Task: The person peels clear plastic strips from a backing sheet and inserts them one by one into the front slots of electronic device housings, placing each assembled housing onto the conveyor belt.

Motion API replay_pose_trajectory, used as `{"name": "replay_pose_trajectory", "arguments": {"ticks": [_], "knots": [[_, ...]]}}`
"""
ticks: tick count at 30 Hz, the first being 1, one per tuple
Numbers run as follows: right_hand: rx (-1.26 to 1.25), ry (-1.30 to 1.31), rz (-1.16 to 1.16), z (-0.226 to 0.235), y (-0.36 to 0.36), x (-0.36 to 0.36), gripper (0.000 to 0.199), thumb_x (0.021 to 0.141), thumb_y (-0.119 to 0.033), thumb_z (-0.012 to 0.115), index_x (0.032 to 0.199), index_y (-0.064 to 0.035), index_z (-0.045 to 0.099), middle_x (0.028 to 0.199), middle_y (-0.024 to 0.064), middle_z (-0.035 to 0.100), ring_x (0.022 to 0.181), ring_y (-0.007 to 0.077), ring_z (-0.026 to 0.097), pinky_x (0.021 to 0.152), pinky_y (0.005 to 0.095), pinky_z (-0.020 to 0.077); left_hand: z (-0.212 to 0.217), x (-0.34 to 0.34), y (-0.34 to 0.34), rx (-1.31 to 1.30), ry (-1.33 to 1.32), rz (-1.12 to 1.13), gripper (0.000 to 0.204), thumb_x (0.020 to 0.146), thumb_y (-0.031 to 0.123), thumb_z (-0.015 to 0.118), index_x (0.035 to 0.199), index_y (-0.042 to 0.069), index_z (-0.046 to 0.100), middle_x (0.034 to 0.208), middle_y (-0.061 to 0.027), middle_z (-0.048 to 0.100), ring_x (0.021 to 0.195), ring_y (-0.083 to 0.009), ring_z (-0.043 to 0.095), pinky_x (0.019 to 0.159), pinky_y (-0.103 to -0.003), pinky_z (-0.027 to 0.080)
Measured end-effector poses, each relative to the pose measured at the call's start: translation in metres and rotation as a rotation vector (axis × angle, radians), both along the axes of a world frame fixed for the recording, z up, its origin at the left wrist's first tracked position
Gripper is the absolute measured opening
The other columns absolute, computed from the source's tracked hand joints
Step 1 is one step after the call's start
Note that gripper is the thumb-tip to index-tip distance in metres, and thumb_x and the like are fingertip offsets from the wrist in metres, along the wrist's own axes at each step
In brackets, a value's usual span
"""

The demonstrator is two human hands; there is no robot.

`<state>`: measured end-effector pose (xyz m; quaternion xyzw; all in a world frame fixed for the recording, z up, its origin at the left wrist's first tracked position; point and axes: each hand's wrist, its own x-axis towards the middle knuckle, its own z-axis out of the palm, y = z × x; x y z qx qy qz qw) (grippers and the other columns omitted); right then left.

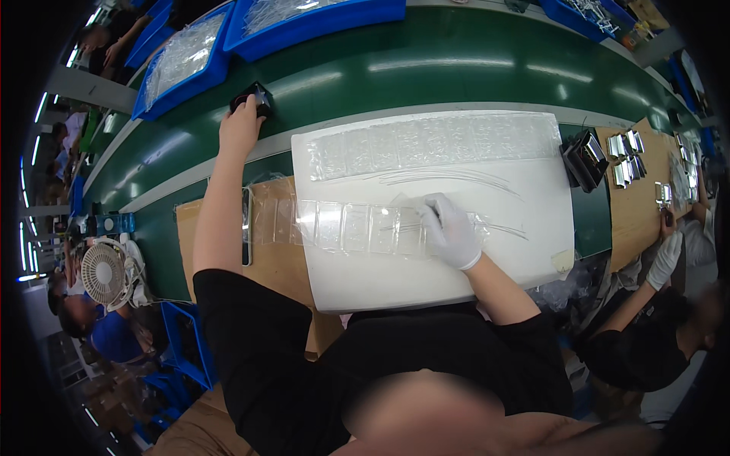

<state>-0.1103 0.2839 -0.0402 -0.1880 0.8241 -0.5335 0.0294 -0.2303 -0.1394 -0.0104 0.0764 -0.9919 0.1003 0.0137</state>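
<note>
L hand (240,128) clamps blk item (265,97), partly hid by fingers; R hand (454,234), gloved, pinches clear strip (346,228), R end unclear.

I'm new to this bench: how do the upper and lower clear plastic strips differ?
The upper strip lies wholly on the white board; the lower strip runs past its left edge over brown cardboard. The gloved right hand is at the lower strip; no hand touches the upper strip. Both are clear plastic.

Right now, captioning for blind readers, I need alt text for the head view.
Gloved right hand touches a clear plastic strip across a white board; bare left hand grasps a black object at the green surface.
</note>
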Motion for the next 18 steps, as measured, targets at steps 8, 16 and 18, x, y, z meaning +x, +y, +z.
{"name": "replay_pose_trajectory", "arguments": {"ticks": [8, 16, 18], "knots": [[-0.089, -0.191, -0.250, 0.011, 0.078, -0.027, 0.009, 0.095, -0.008, 0.055, 0.095, -0.0018, 0.061, 0.079, 0.0030, 0.059, 0.063, 0.0123, 0.049, 0.059, 0.0239, 0.0415, 0.083, 0.049, 0.087, 0.808, 0.367, 0.049, 0.029, 0.104, 0.026, 0.046, 0.119, 0.004, 0.057, 0.103, -0.0110, 0.069, 0.088, -0.0241, 0.065, 0.084, -0.031, 0.049], [-0.661, -0.410, -0.093, 0.064, 0.024, -0.001, 0.007, 0.096, -0.005, 0.055, 0.092, -0.0045, 0.060, 0.081, 0.0009, 0.058, 0.060, 0.0052, 0.044, 0.056, 0.0177, 0.0364, 0.068, 0.100, 0.162, 1.619, -0.150, -0.253, 0.046, 0.098, 0.036, 0.048, 0.068, 0.004, 0.063, 0.067, -0.0040, 0.059, 0.062, -0.0105, 0.050, 0.062, -0.022, 0.040], [-0.640, -0.352, 0.008, 0.077, 0.001, 0.010, 0.004, 0.095, -0.007, 0.059, 0.093, -0.0042, 0.062, 0.076, -0.0010, 0.057, 0.058, 0.0048, 0.041, 0.054, 0.0180, 0.0350, 0.064, 0.111, 0.175, 1.736, -0.277, -0.325, 0.043, 0.099, 0.032, 0.050, 0.070, 0.004, 0.063, 0.066, -0.0036, 0.058, 0.059, -0.0108, 0.050, 0.060, -0.023, 0.041]]}}
